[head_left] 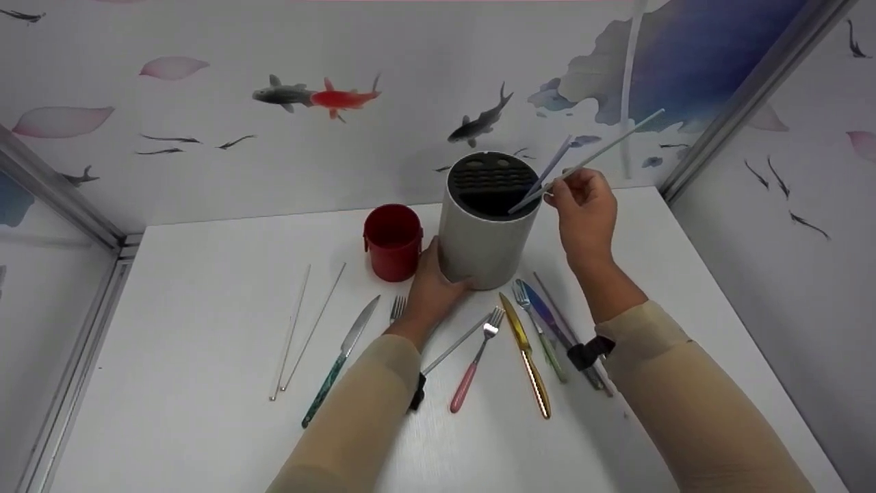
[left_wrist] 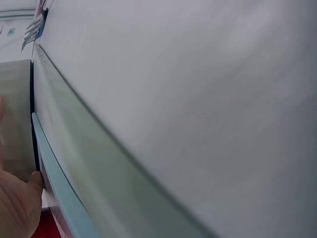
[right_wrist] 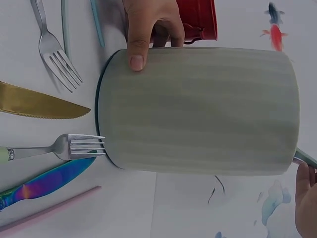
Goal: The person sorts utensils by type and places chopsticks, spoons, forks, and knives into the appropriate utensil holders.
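My left hand (head_left: 431,294) grips the lower left side of a tall off-white cylindrical knife holder (head_left: 482,246) with a black slotted top. It stands slightly tilted on the table. My right hand (head_left: 590,212) pinches a pale green chopstick (head_left: 619,139) at the holder's right rim, its lower end over the black opening. A purple-blue chopstick (head_left: 556,159) slants up from the same opening. In the right wrist view, the left thumb (right_wrist: 137,60) presses the holder's wall near its base. The left wrist view shows the left hand (left_wrist: 19,203) against the holder (left_wrist: 15,119).
A red cup (head_left: 393,246) stands left of the holder. In front lie a pink-handled fork (head_left: 473,370), a gold knife (head_left: 527,359), a green-handled fork (head_left: 544,339), a rainbow knife (head_left: 547,315) and a teal-handled knife (head_left: 339,366). Two pale chopsticks (head_left: 311,329) lie at left.
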{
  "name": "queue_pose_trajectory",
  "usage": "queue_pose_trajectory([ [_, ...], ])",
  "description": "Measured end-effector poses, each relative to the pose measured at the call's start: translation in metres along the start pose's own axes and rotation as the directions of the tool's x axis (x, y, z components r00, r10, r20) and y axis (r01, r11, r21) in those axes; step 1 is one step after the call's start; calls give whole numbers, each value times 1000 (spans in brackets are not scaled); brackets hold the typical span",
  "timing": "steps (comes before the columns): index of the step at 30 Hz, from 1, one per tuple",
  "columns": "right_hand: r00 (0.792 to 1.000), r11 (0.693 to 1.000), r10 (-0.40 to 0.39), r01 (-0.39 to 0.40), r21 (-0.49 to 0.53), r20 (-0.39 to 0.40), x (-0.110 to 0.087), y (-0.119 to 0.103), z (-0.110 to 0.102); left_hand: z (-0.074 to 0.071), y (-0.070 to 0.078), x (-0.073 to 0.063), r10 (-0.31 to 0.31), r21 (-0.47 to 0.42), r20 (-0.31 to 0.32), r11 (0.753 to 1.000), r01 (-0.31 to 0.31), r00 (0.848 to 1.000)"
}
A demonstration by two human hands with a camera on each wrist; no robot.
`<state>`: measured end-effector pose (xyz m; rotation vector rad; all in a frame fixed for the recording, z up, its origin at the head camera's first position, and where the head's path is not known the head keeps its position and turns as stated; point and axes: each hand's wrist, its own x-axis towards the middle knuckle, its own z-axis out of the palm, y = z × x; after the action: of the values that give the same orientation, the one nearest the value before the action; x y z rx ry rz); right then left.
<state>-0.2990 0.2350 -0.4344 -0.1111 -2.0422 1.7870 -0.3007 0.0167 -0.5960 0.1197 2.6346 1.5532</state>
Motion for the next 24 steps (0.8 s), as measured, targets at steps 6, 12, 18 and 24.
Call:
queue_pose_trajectory([
  [6,1000,998,14,-12,-67,21,1,4,2,0,2,1,-13,15,12,1000,13,1000],
  [12,998,990,10,-2,-144,58,5,2,1,-1,2,2,-14,9,21,1000,14,1000],
  [18,994,965,73,-52,-258,75,9,-4,2,0,0,3,-19,13,18,1000,19,1000],
  [24,988,941,104,-62,-332,112,12,-2,2,-1,-2,2,-21,19,11,1000,20,1000],
])
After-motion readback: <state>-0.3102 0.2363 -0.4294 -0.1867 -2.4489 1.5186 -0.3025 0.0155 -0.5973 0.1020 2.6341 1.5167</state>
